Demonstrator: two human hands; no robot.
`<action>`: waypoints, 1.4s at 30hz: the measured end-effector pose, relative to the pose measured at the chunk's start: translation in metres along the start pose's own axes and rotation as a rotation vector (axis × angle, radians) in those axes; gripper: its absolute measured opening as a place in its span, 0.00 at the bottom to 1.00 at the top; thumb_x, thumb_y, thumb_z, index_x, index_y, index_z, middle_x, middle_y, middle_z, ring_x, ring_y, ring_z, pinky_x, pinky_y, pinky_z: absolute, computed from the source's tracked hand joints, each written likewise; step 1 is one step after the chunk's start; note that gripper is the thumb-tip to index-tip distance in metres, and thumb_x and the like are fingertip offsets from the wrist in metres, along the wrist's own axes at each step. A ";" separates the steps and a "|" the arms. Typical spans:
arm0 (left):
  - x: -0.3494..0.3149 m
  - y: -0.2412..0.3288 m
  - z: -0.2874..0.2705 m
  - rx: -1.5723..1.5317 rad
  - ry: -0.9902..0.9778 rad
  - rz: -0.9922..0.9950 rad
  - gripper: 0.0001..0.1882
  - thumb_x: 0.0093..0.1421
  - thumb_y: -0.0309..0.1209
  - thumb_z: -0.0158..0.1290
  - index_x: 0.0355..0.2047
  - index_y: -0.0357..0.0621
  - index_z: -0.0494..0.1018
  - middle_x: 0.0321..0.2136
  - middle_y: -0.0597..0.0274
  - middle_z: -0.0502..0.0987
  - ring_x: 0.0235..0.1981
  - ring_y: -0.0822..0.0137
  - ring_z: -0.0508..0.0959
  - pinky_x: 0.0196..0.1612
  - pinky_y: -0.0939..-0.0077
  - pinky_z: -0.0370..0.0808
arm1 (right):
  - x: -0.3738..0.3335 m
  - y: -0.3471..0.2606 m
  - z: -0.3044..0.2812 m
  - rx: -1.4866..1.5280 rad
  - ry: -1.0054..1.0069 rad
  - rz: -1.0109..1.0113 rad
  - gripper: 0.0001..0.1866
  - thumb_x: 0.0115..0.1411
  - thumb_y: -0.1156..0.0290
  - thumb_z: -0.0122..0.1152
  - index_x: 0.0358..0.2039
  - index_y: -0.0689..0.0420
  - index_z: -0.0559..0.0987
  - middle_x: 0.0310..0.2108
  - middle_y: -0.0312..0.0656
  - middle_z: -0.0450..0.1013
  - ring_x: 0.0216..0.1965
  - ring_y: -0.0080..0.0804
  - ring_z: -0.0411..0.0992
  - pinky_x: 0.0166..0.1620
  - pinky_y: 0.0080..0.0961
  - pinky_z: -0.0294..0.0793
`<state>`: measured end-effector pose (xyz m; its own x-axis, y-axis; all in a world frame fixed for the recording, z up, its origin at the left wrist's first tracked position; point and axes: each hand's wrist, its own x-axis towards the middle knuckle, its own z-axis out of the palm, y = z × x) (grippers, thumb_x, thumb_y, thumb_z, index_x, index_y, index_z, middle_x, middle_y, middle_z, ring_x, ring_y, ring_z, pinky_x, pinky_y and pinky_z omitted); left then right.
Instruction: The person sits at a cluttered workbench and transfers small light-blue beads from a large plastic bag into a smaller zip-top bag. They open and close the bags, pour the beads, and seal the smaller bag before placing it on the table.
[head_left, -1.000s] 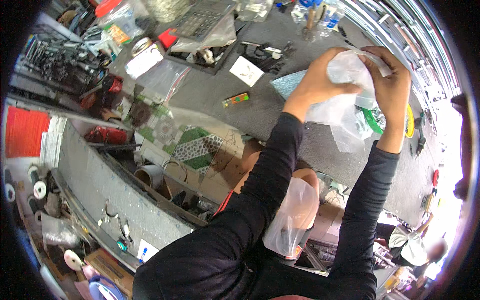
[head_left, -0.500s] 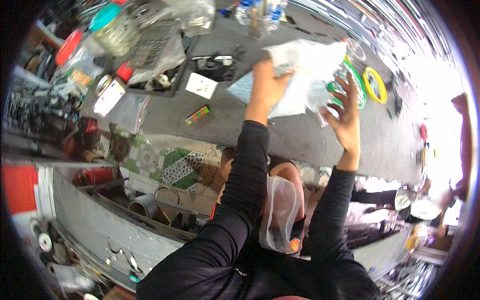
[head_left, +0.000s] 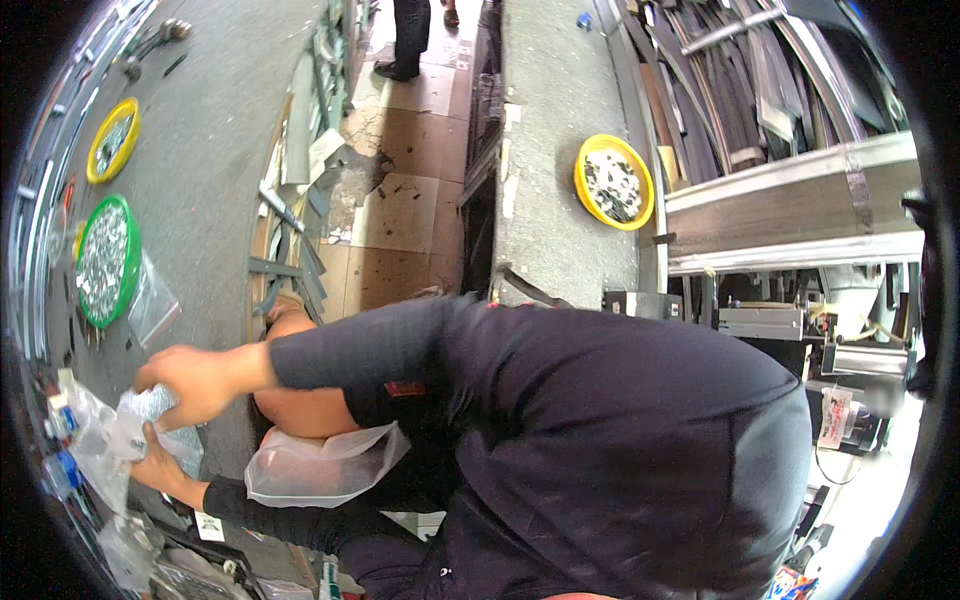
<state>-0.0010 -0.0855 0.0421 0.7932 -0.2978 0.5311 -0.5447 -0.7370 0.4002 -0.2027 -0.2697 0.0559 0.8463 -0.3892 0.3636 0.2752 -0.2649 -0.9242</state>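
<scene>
- Near, lower middle of the frame: limp translucent bag point(head_left: 325, 470) over the thigh, likely resting there for easy reach.
- Left of the frame, below the middle: plastic bag point(head_left: 98, 430) between both hands, above the desk point(head_left: 220, 180); soft-walled, so probably needing support from two sides.
- Left hand point(head_left: 165, 475) on the lower side, thumb up over the plastic; narrow grip, holding the plastic bag, apparently to steady it.
- Right hand point(head_left: 205, 385) on the upper side, fingers curled at the same plastic; blurred, so cannot tell whether pinching or merely touching.
- Between the hands, partly covered: bluish-silver sheet point(head_left: 187, 448); cannot tell whether inside or underneath.
- Farther up the left side: clear packet point(head_left: 155, 308) just beside the green basket point(head_left: 133, 260), with silvery pieces penned by the rim, presumably against scattering.
- Beyond, upper left: yellow basket point(head_left: 134, 128) with silvery pieces, perhaps separate for sorting.
- Across the aisle, upper right: second yellow basket point(head_left: 646, 185), holding white and dark bits.
- Farthest, top: dark-clad legs point(head_left: 408, 35) on tiled floor point(head_left: 395, 215).
</scene>
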 end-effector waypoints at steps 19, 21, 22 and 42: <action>-0.503 0.183 -0.234 -0.417 0.280 -0.823 0.14 0.67 0.35 0.69 0.48 0.39 0.84 0.38 0.55 0.89 0.40 0.62 0.89 0.45 0.63 0.85 | -0.112 0.016 -0.208 0.006 -0.037 0.167 0.17 0.81 0.64 0.56 0.53 0.66 0.83 0.37 0.39 0.75 0.37 0.29 0.72 0.40 0.28 0.72; -0.580 0.190 -0.258 -0.334 0.361 -0.994 0.10 0.69 0.30 0.66 0.48 0.40 0.86 0.41 0.55 0.91 0.42 0.65 0.90 0.47 0.65 0.87 | -0.068 -0.017 -0.180 -0.044 -0.062 0.060 0.18 0.79 0.65 0.56 0.55 0.67 0.83 0.38 0.41 0.76 0.38 0.31 0.73 0.42 0.30 0.75; -0.618 0.193 -0.273 -0.225 0.384 -1.104 0.09 0.70 0.27 0.64 0.48 0.39 0.86 0.42 0.56 0.91 0.42 0.65 0.90 0.49 0.67 0.87 | -0.056 -0.034 -0.164 -0.003 -0.091 0.008 0.18 0.79 0.66 0.56 0.55 0.67 0.83 0.38 0.42 0.77 0.38 0.32 0.74 0.42 0.31 0.75; -0.868 0.202 -0.434 0.495 0.276 -1.953 0.20 0.59 0.39 0.71 0.52 0.55 0.90 0.43 0.53 0.92 0.49 0.52 0.91 0.56 0.57 0.86 | -0.161 0.001 -0.070 -0.229 -0.433 -0.170 0.16 0.78 0.66 0.61 0.49 0.68 0.85 0.47 0.50 0.85 0.47 0.42 0.83 0.54 0.41 0.82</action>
<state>-0.9183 0.2874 -0.0138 0.0304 0.9844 -0.1734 0.9561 0.0219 0.2921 -0.3703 -0.2693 0.0049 0.9229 0.0641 0.3796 0.3593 -0.4976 -0.7895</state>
